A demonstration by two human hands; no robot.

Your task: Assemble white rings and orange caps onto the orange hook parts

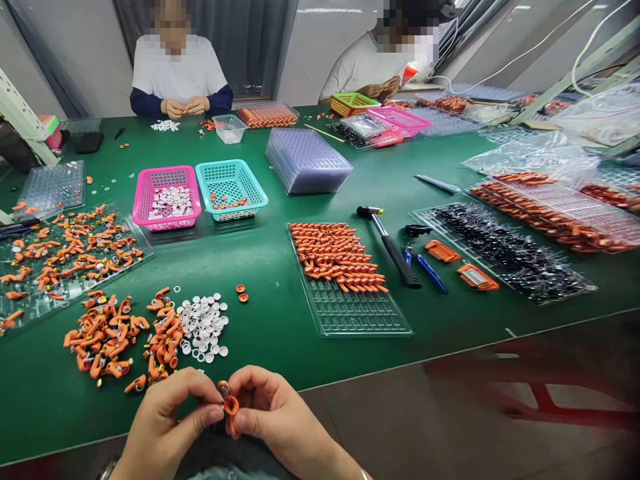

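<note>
Handle, orange, 1 pc (pixel 231 407), sat right in the grip, bottom of frame, a bit L of ctr. Its long axis ran roughly up-down across the frame, round cup end facing the camera w/ the hole showing. Left hand (pixel 175 420) pinched it from frame-left, thumb & finger nearly together; right hand (pixel 273 410) pinched from frame-right, so neither was clearly nearer. Exact contact was partly hidden behind the fingertips; couldn't tell more.

Just past the left hand, lower L, lay a pile of loose handles (pixel 163 340), white caps (pixel 204 325) touching it on the R, & a 2nd heap of handles (pixel 103 337) near the L edge. Farther up, ctr, a clear tray (pixel 360 319) lay part-filled w/ orange pcs. Beyond, upper L, stood a pink basket (pixel 170 222) & blue basket (pixel 220 172), side by side.
</note>
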